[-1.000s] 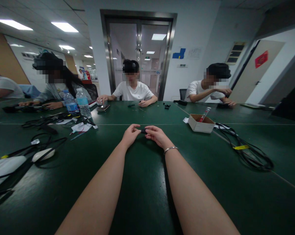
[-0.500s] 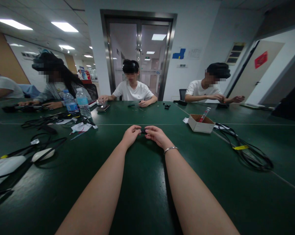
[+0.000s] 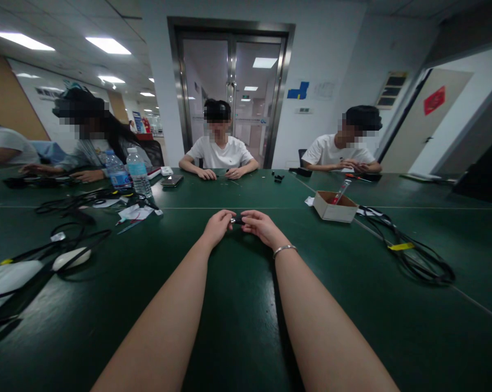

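A small dark piece with a shiny silver end (image 3: 237, 221) spans the gap between my two hands over the green table (image 3: 237, 283). The silver end sits at the fingertips of my left hand (image 3: 218, 227), whose fingers are closed in a pinch. From the other side my right hand (image 3: 262, 226) pinches the black end between thumb and fingers. The piece is too small to name its kind, and my fingers partly cover it.
At right stand an open box (image 3: 336, 209) holding a red-marked tube and a coiled black cable (image 3: 417, 256). To the left are water bottles (image 3: 138, 171), papers (image 3: 135, 212), more cables and a white mouse (image 3: 72, 258). Several people sit around the table.
More silver shows at my left fingertips now; my arms have hardly moved. The person opposite has drawn a hand in from the phone, and the person at right has brought both hands together.
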The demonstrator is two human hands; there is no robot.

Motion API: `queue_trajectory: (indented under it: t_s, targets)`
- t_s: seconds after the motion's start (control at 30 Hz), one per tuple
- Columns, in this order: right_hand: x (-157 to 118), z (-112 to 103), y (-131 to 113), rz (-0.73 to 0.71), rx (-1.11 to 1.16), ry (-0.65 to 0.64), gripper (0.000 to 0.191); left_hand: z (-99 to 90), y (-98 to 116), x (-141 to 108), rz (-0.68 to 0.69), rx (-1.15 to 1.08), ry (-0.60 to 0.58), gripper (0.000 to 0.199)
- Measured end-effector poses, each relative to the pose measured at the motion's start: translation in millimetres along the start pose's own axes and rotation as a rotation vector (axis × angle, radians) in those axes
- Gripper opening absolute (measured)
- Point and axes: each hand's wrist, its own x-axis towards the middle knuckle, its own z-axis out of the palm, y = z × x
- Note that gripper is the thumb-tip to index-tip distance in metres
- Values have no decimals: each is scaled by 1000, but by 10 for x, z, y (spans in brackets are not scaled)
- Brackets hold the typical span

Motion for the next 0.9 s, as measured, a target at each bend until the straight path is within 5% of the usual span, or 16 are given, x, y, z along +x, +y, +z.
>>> queue_trajectory:
  t_s: [0.9]
  targets:
    - [-6,22,-15,8,-4,20,17,0,26,-25,17,-7,11,31]
